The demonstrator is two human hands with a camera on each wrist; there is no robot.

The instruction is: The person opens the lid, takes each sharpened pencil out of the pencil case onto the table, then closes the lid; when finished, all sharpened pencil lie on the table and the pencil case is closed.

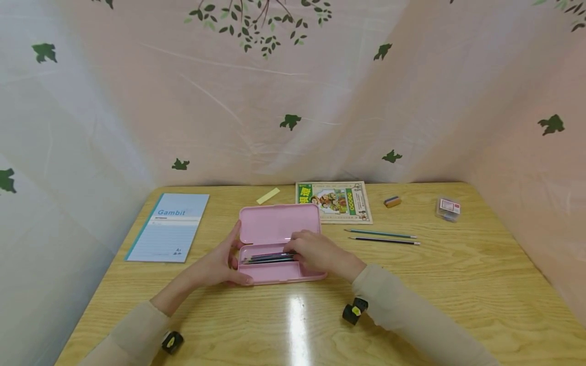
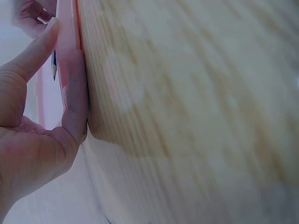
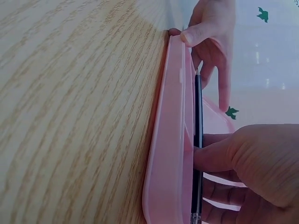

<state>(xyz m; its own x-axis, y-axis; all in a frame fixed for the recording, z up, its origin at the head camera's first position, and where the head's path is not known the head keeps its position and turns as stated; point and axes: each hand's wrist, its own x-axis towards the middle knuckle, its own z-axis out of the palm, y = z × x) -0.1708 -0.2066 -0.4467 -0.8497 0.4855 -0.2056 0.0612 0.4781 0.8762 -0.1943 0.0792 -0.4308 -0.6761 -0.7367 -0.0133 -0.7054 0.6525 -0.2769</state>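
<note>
An open pink pencil case (image 1: 270,274) lies on the table, its lid (image 1: 280,223) tipped back. Several dark pencils (image 1: 270,258) lie in its rear compartment. My left hand (image 1: 220,262) grips the case's left end, thumb at the front corner, as the left wrist view also shows (image 2: 42,126). Over the right part of the case, my right hand (image 1: 316,251) pinches a dark pencil (image 3: 198,112) between thumb and fingers; in the right wrist view the hand (image 3: 252,172) holds it along the case's rim. The pencil's far end is hidden in the head view.
A Gambit notebook (image 1: 167,229) lies at the left. Behind the case are a yellow strip (image 1: 268,196) and a picture booklet (image 1: 357,206). Two pencils (image 1: 382,234) (image 1: 386,241), a brown-and-blue eraser (image 1: 392,202) and a small clear box (image 1: 448,209) lie to the right.
</note>
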